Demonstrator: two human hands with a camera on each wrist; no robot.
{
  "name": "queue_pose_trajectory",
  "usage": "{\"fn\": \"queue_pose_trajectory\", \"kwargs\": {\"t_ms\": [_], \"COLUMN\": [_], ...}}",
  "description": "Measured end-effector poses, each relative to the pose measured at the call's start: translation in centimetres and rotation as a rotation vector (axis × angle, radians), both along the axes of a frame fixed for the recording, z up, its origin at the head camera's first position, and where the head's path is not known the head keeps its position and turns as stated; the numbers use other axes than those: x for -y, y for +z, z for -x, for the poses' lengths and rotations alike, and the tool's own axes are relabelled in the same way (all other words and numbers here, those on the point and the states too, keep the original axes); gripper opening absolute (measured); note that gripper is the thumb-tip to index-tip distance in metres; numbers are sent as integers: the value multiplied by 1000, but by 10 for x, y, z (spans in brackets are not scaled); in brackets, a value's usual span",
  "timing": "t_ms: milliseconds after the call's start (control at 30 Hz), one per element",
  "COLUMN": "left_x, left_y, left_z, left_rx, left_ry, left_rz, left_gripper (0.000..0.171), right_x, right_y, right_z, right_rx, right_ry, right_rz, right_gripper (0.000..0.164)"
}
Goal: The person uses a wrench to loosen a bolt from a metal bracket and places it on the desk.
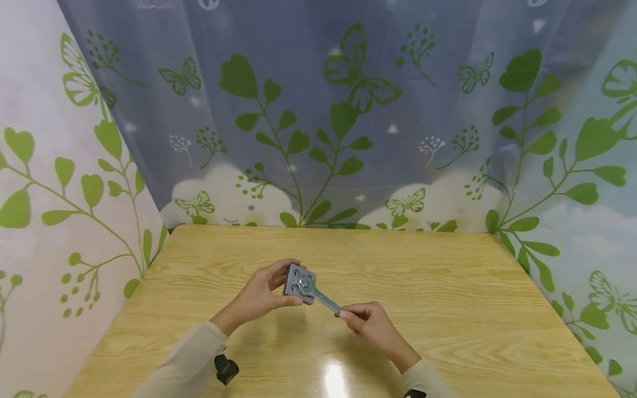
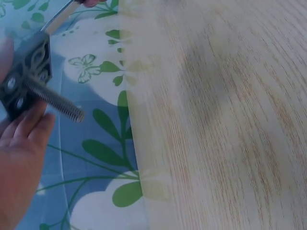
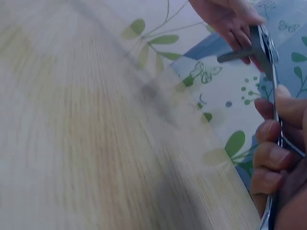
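Observation:
My left hand (image 1: 256,293) grips a square grey metal plate (image 1: 292,276) with holes by its edges, up over the table. A bolt runs through the plate; its threaded shank (image 2: 57,99) sticks out of the far side in the left wrist view. On the near face, the ring end of a wrench (image 1: 325,301) sits around the bolt head (image 1: 303,282). My right hand (image 1: 373,327) holds the wrench near the other end of its handle. In the right wrist view, several curled fingers (image 3: 271,155) and the thumb wrap the handle.
A wood-grain table (image 1: 438,287) lies under both hands. Behind it hangs a blue curtain (image 1: 298,110) printed with green leaves and butterflies, and similar printed cloth (image 1: 50,182) stands at both sides. A black strap piece (image 1: 226,369) hangs at the left sleeve.

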State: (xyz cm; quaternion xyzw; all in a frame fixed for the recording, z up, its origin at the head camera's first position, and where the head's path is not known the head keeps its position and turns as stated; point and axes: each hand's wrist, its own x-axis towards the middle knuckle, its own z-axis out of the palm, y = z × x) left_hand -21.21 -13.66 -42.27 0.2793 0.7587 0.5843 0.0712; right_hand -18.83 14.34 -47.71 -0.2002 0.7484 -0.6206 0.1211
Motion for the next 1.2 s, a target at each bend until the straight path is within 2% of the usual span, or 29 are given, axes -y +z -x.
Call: {"fn": "queue_pose_trajectory", "kwargs": {"t_ms": [233,433,700,933,1067,1200], "left_x": [2,-2,-7,-9,-9,-8], "left_y": [2,1,1,-1,-1,-2], "left_z": [1,-3,-5,-5,-5,-6], "left_rx": [81,135,182,191,196,216], "left_ry": [-196,-308,-379,-450,-481,-488], "left_rz": [1,-21,7,4,-3,-10], "left_gripper": [74,73,72,74,73,73], "right_x": [-23,-34,-37,-30,-26,-23], "right_y": [10,14,41,66,75,76], "right_z": [24,46,66,76,80,81], "right_rx": [29,-73,-173,-196,-212,-207], "right_ry": [123,185,267,326,344,361], "right_rz": [-144,-239,-358,-423,-457,-458], "right_gripper": [25,19,12,10,10,10]}}
